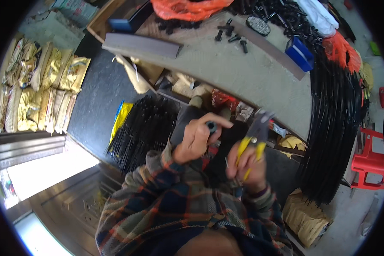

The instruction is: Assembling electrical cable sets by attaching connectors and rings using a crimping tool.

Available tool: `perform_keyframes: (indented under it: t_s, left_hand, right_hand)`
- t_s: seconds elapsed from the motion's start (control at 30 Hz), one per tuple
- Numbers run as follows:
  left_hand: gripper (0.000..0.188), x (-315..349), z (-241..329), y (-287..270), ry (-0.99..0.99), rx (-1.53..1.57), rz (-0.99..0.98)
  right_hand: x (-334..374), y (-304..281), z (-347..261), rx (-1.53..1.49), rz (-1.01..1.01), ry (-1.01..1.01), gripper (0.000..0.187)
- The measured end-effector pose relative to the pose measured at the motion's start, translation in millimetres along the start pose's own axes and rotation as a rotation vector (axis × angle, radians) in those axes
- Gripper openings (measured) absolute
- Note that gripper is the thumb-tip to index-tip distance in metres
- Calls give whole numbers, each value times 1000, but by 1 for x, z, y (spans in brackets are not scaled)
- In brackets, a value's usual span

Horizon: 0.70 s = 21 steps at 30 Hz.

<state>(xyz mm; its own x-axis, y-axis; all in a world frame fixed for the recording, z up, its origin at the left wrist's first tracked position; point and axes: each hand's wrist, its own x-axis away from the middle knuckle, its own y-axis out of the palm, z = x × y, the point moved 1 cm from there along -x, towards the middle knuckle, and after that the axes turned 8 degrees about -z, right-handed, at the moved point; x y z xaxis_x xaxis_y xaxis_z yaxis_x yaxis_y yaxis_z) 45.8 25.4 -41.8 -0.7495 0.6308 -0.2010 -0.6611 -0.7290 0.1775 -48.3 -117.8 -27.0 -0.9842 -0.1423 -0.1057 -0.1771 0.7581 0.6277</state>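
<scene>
My left hand [195, 138] is raised in front of my chest, its fingers curled round a short dark tube-shaped part [211, 126] whose open round end faces up. Its index finger stretches out to the right over the part. Close by on the right, my right hand [251, 167] grips yellow-handled pliers [254, 140]. Their grey jaws point up and away, apart from the tube part; motion blurs them, so their opening cannot be made out. Beyond both hands, several black bolt-like pieces [234, 38] lie on the grey worktable [226, 59].
On the table stand a blue box [299, 53], an orange bag [192, 9] and a heap of black parts [281, 19]. Long black strands [333, 128] hang at its right end; another bundle [145, 128] is at left. A red stool [371, 160] and stacked sacks [42, 81] stand farther out.
</scene>
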Motion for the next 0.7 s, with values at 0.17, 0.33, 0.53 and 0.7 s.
perform_keyframes:
  t_s: [0.17,0.33,0.53,0.7]
  left_hand:
    - [66,11,-9,-1,95,14,21]
    - [60,7,-11,-2,153,48,-101]
    - [60,9,-10,-21,128,56,-39]
    - [61,2,-13,-29,118,87,-27]
  right_hand:
    - [-111,-60,-72,815,600,-74,16]
    - [-236,-165,-119,1738,345,-340,23]
    - [-295,-150,-118,2234,544,176,28]
    - [-308,-165,-115,2293,484,202,27]
